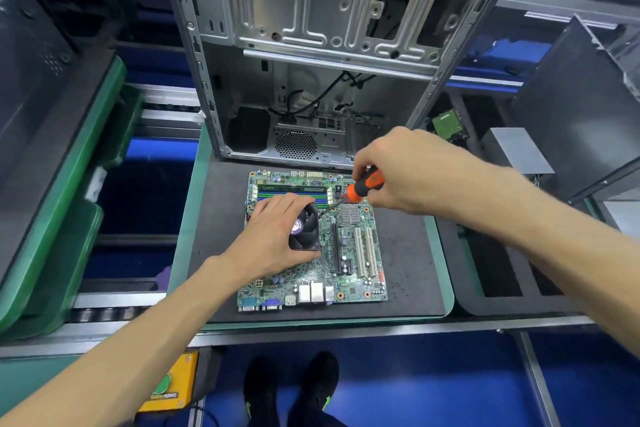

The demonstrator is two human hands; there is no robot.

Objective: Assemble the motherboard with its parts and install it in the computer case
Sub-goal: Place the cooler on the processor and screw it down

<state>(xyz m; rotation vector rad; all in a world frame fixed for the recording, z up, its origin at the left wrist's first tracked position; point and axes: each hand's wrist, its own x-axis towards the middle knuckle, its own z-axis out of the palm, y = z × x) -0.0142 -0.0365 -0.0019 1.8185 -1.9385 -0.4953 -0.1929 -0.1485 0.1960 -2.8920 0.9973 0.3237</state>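
A green motherboard (349, 274) lies flat on a dark mat (408, 253) in front of an open metal computer case (311, 80). A black CPU cooler fan (306, 229) sits on the board's left middle. My left hand (273, 239) rests on the fan and grips it from the left side. My right hand (398, 170) holds an orange and black screwdriver (363, 187), whose thin shaft slants down-left with the tip at the fan's upper right corner. A RAM stick (294, 189) sits in the blue slots behind the fan.
The mat lies in a green-edged tray (446, 270) on a conveyor line. Other green trays (69, 218) stand at the left, a grey foam tray (485, 288) and another dark case (581, 97) at the right. A yellow button box (169, 388) hangs below the front edge.
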